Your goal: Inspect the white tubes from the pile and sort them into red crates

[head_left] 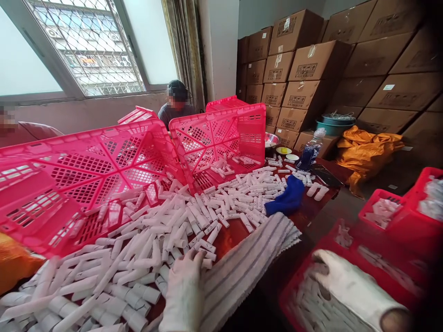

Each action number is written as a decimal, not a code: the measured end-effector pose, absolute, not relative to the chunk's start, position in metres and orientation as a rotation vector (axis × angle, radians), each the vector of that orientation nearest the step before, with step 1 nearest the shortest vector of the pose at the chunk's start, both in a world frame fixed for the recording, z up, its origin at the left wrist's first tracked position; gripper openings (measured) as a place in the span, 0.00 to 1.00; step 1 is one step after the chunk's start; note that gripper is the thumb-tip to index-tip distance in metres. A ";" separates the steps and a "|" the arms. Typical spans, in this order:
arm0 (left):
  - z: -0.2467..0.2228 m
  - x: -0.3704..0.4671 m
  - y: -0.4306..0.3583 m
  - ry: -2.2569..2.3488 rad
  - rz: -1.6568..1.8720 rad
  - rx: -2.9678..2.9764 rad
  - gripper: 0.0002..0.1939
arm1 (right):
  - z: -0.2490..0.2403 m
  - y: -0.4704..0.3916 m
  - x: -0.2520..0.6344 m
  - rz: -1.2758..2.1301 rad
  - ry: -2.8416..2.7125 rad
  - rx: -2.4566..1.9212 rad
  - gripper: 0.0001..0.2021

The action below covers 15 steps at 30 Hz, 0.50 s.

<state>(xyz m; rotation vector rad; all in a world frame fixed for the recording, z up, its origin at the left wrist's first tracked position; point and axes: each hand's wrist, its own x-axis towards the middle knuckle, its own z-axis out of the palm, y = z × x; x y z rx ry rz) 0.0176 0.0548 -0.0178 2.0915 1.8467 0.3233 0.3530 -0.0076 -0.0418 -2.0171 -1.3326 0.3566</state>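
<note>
My left hand (183, 288), in a white glove with bare fingertips, is at the near edge of a large heap of white tubes (169, 221) on the dark red table. Its fingers curl down onto a short white tube (207, 263). To the right, my gloved right hand (346, 281) hangs low over a red basket (289, 295) with many slim white pieces (306, 299) inside. Thumb and fingers stand apart there, and nothing shows between them. A grey striped towel (245, 265) lies along the table edge between my hands.
Pink crates (218, 138) lie tipped on their sides behind the heap. A blue cloth (287, 196), a bottle (309, 150) and a phone (325, 175) are at the right end. More red bins (380, 210) stand right, before stacked cartons (301, 97). A person (177, 103) sits opposite.
</note>
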 end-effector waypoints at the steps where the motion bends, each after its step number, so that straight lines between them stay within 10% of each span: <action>1: -0.018 0.014 0.062 1.867 0.268 2.108 0.18 | -0.036 -0.001 0.347 0.373 -1.408 -2.030 0.06; 10: -0.024 0.012 0.068 1.759 0.610 1.897 0.13 | -0.009 0.126 0.278 0.292 -1.639 -1.977 0.15; 15: -0.014 0.019 0.060 1.482 0.952 1.331 0.27 | -0.024 0.130 0.275 0.427 -1.804 -1.780 0.17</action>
